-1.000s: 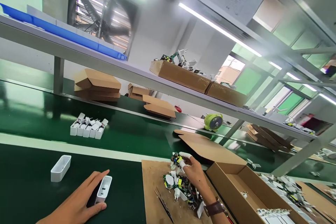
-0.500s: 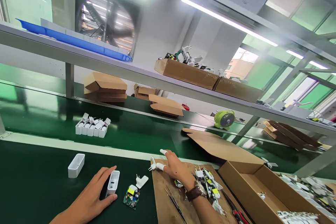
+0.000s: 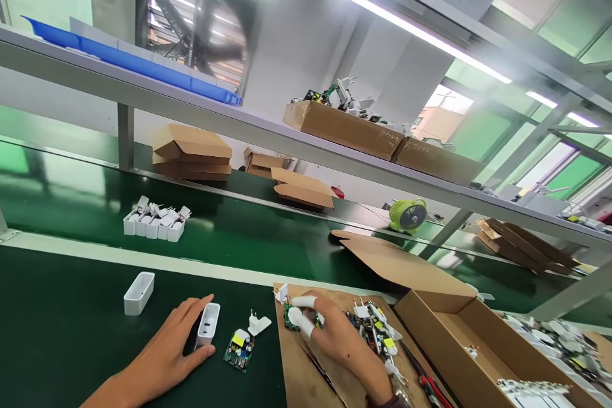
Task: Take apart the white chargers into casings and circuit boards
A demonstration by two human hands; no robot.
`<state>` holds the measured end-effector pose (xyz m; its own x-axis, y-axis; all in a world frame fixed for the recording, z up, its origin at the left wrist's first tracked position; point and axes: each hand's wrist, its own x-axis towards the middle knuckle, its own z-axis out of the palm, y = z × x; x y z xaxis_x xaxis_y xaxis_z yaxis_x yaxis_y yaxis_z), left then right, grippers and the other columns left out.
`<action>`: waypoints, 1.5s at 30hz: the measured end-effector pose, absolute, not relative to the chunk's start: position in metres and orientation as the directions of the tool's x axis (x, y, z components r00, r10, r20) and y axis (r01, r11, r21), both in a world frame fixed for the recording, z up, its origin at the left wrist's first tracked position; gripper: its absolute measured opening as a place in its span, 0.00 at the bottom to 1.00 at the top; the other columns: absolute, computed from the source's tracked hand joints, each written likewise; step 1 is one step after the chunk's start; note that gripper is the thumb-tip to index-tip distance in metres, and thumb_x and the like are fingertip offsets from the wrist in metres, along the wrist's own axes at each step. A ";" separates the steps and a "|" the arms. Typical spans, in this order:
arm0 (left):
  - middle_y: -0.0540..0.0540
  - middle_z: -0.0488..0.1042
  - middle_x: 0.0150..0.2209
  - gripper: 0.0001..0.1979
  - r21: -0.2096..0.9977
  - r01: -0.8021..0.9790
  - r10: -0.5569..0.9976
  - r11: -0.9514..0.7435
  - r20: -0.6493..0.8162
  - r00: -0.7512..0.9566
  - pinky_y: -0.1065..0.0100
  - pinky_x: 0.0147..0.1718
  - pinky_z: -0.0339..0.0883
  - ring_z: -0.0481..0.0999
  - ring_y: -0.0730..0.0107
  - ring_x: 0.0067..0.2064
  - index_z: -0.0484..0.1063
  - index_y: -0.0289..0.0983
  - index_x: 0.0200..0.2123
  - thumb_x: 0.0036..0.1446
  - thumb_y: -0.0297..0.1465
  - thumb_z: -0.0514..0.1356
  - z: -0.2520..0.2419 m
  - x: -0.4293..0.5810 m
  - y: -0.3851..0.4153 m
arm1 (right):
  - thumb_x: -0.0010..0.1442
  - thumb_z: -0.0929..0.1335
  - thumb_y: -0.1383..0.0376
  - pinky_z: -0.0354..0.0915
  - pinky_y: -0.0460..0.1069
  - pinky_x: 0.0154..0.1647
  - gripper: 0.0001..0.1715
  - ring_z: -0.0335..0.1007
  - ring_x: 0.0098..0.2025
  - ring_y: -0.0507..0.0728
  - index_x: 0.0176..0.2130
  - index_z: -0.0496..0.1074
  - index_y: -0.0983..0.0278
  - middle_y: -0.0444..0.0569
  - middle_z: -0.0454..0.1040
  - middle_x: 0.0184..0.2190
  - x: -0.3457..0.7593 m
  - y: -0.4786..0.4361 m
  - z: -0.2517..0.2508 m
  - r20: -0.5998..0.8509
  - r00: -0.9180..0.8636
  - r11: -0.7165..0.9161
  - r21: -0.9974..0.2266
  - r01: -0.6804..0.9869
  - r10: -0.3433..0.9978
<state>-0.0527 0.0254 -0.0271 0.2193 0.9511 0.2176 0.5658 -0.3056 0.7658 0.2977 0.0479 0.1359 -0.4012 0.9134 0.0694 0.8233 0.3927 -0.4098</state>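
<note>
My left hand (image 3: 169, 354) rests on the green mat, fingers curled around a white charger housing (image 3: 208, 326) standing on end. Just right of it lie a green circuit board (image 3: 238, 350) and a white plug piece (image 3: 258, 324). My right hand (image 3: 329, 338), with white finger cots on two fingers, is closed on a small green circuit board (image 3: 289, 317) over a cardboard sheet (image 3: 296, 376). A pile of boards and plug parts (image 3: 375, 328) lies right of that hand.
A second white housing (image 3: 138, 293) lies further left. A row of assembled chargers (image 3: 155, 222) sits on the conveyor belt behind. An open cardboard box (image 3: 459, 350) stands at right. Tweezers (image 3: 313, 366) and red-handled pliers (image 3: 428, 386) lie on the sheet. Shelf above carries boxes.
My right hand has drawn back from the sheet's far left corner and closed on a small green board. My left hand stays on the white housing.
</note>
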 end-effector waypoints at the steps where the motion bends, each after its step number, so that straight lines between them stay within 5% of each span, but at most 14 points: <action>1: 0.41 0.67 0.66 0.36 0.762 0.566 0.948 -0.314 0.223 0.225 0.50 0.59 0.73 0.72 0.46 0.64 0.55 0.51 0.74 0.66 0.41 0.61 -0.027 -0.053 0.026 | 0.64 0.69 0.65 0.68 0.55 0.60 0.21 0.74 0.55 0.61 0.56 0.76 0.59 0.52 0.78 0.54 0.285 0.041 0.130 0.042 -0.486 0.455 -0.427 0.781 0.873; 5: 0.41 0.67 0.66 0.35 0.760 0.562 0.945 -0.326 0.250 0.210 0.49 0.61 0.71 0.71 0.46 0.64 0.55 0.51 0.74 0.66 0.38 0.61 -0.025 -0.054 0.024 | 0.58 0.75 0.62 0.64 0.61 0.66 0.40 0.67 0.65 0.69 0.66 0.66 0.63 0.60 0.70 0.65 0.237 0.032 0.103 -0.054 -0.660 0.613 -0.320 0.723 0.750; 9: 0.41 0.67 0.66 0.36 0.761 0.564 0.947 -0.320 0.253 0.196 0.47 0.63 0.69 0.68 0.45 0.66 0.56 0.50 0.73 0.64 0.38 0.63 -0.020 -0.054 0.022 | 0.58 0.71 0.70 0.66 0.64 0.62 0.30 0.70 0.58 0.69 0.60 0.72 0.66 0.61 0.73 0.59 0.219 0.043 0.099 -0.061 -0.637 0.610 -0.231 0.758 0.769; 13: 0.41 0.68 0.65 0.37 0.775 0.544 0.946 -0.323 0.249 0.206 0.49 0.61 0.70 0.70 0.46 0.64 0.56 0.48 0.73 0.63 0.36 0.63 -0.013 -0.054 0.023 | 0.55 0.75 0.64 0.64 0.66 0.61 0.26 0.69 0.55 0.71 0.53 0.77 0.65 0.59 0.78 0.51 0.222 0.045 0.103 -0.068 -0.633 0.608 -0.215 0.764 0.772; 16: 0.40 0.69 0.63 0.38 0.778 0.539 0.946 -0.323 0.243 0.217 0.49 0.60 0.71 0.71 0.47 0.62 0.57 0.47 0.72 0.62 0.35 0.64 -0.005 -0.054 0.023 | 0.52 0.75 0.66 0.65 0.59 0.61 0.36 0.68 0.59 0.68 0.60 0.73 0.62 0.57 0.75 0.56 0.224 0.041 0.096 -0.082 -0.658 0.619 -0.268 0.738 0.748; 20: 0.38 0.68 0.63 0.38 0.788 0.545 0.955 -0.285 0.187 0.228 0.47 0.61 0.69 0.70 0.46 0.62 0.57 0.44 0.72 0.61 0.34 0.65 0.006 -0.053 0.022 | 0.56 0.69 0.71 0.69 0.55 0.53 0.33 0.74 0.50 0.65 0.61 0.72 0.64 0.57 0.77 0.49 0.220 0.038 0.086 -0.064 -0.638 0.592 -0.308 0.744 0.768; 27: 0.38 0.65 0.67 0.43 0.796 0.527 0.951 -0.297 0.195 0.240 0.43 0.63 0.68 0.69 0.44 0.65 0.54 0.45 0.73 0.59 0.34 0.68 0.014 -0.056 0.019 | 0.56 0.67 0.74 0.71 0.56 0.56 0.34 0.72 0.53 0.63 0.61 0.69 0.61 0.54 0.74 0.53 0.211 0.044 0.071 0.096 -0.638 0.619 -0.388 0.683 0.764; 30: 0.38 0.56 0.73 0.47 0.822 0.461 0.930 -0.334 0.208 0.303 0.41 0.68 0.60 0.61 0.44 0.71 0.47 0.47 0.75 0.58 0.31 0.66 0.012 -0.059 0.018 | 0.57 0.66 0.75 0.73 0.55 0.56 0.36 0.74 0.53 0.62 0.63 0.67 0.58 0.53 0.75 0.52 0.213 0.042 0.059 0.201 -0.620 0.637 -0.426 0.642 0.759; 33: 0.39 0.58 0.72 0.46 0.861 0.382 0.922 -0.337 0.219 0.319 0.45 0.72 0.54 0.60 0.51 0.72 0.44 0.46 0.76 0.59 0.27 0.61 0.007 -0.058 0.020 | 0.57 0.66 0.74 0.76 0.55 0.53 0.38 0.77 0.49 0.63 0.65 0.66 0.58 0.54 0.76 0.52 0.213 0.038 0.051 0.284 -0.546 0.613 -0.436 0.659 0.788; 37: 0.38 0.67 0.66 0.40 0.849 0.455 0.961 -0.269 0.204 0.187 0.48 0.67 0.64 0.69 0.50 0.67 0.49 0.45 0.74 0.62 0.31 0.61 0.004 -0.052 0.024 | 0.54 0.66 0.74 0.79 0.55 0.46 0.38 0.78 0.46 0.62 0.63 0.67 0.57 0.54 0.74 0.54 0.211 0.035 0.051 0.389 -0.460 0.602 -0.497 0.625 0.798; 40: 0.38 0.68 0.63 0.47 0.823 0.534 0.980 -0.196 0.145 0.136 0.51 0.57 0.73 0.75 0.51 0.58 0.51 0.46 0.74 0.56 0.32 0.68 0.007 -0.050 0.023 | 0.58 0.65 0.73 0.79 0.53 0.47 0.36 0.78 0.49 0.61 0.64 0.66 0.57 0.55 0.73 0.55 0.210 0.034 0.054 0.441 -0.375 0.577 -0.570 0.585 0.816; 43: 0.38 0.64 0.67 0.59 0.823 0.539 0.969 -0.179 0.053 0.241 0.52 0.54 0.75 0.76 0.55 0.51 0.45 0.49 0.76 0.48 0.31 0.75 0.013 -0.055 0.021 | 0.62 0.66 0.69 0.78 0.54 0.51 0.33 0.78 0.52 0.61 0.65 0.65 0.57 0.55 0.73 0.57 0.209 0.031 0.055 0.440 -0.277 0.515 -0.648 0.560 0.854; 45: 0.39 0.65 0.68 0.58 0.818 0.539 0.935 -0.202 -0.004 0.356 0.46 0.61 0.69 0.75 0.51 0.56 0.49 0.51 0.75 0.47 0.33 0.76 0.019 -0.058 0.020 | 0.63 0.67 0.67 0.78 0.54 0.53 0.33 0.78 0.54 0.61 0.66 0.64 0.57 0.55 0.74 0.58 0.207 0.028 0.055 0.413 -0.208 0.457 -0.713 0.532 0.887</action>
<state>-0.0579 0.0199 0.0188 0.3557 0.9346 -0.0041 0.5391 -0.2017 0.8177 0.2066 0.0279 0.0551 -0.2077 0.8865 0.4134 0.5317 0.4571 -0.7130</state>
